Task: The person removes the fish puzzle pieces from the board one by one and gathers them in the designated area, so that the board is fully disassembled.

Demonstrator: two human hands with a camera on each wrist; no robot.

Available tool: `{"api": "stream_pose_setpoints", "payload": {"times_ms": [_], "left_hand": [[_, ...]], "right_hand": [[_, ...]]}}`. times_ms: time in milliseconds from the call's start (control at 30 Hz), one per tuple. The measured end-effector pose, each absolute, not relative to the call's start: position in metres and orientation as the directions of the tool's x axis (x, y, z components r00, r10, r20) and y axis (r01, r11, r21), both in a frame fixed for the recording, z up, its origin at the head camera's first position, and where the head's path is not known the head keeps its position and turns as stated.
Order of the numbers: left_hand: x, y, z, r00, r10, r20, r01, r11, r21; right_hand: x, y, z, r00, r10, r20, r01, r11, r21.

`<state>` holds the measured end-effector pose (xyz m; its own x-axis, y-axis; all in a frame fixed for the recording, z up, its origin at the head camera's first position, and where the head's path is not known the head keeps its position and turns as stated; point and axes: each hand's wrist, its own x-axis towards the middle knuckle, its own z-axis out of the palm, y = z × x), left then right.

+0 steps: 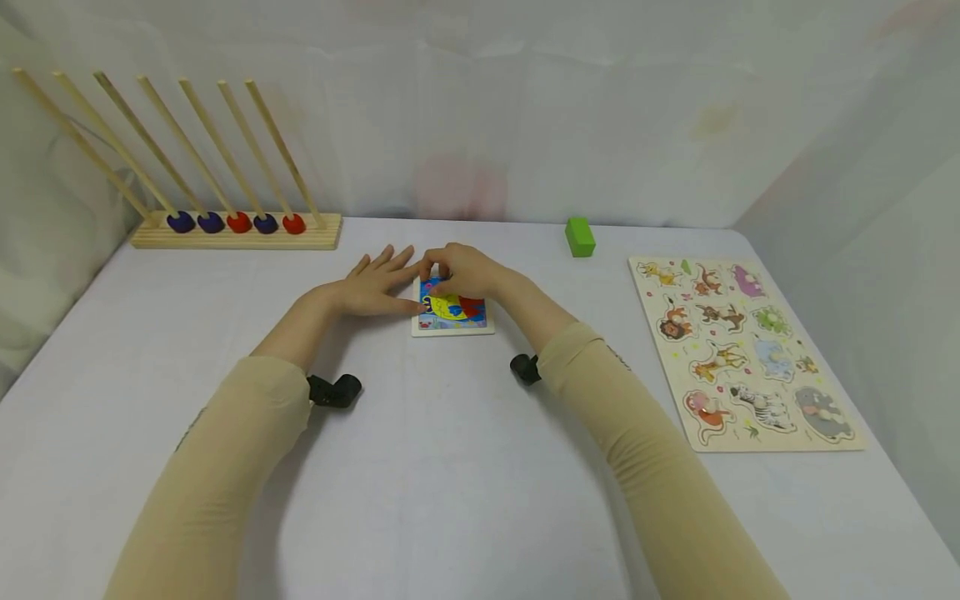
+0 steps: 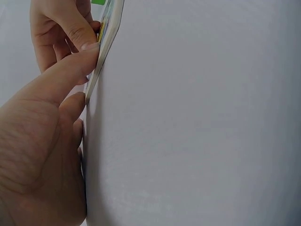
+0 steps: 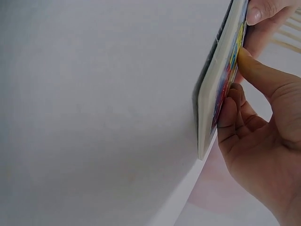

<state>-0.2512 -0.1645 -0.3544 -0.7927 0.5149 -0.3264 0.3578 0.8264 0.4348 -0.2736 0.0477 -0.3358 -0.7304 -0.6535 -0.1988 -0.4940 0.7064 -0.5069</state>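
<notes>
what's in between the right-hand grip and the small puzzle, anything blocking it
Nothing visible: the right-hand grip is over the small puzzle, its thumb touching the picture. The left-hand grip has its thumb at the left edge, beside rather than between.

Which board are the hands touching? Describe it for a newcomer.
On the white table, find the left hand and right hand side by side. They touch the small puzzle, a bright picture in a pale frame, far smaller than the animal board at right.
</notes>
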Motion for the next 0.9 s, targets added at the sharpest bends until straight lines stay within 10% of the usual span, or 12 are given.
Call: {"api": "stream_pose_setpoints", "payload": {"times_ms": [900], "left_hand": [[-0.268, -0.170, -0.372, -0.790, 0.503, -0.351, 0.362, 0.844, 0.396]], "right_hand": [[-0.286, 0.050, -0.332, -0.709, -0.662, -0.245, -0.498, 0.715, -0.492]]}}
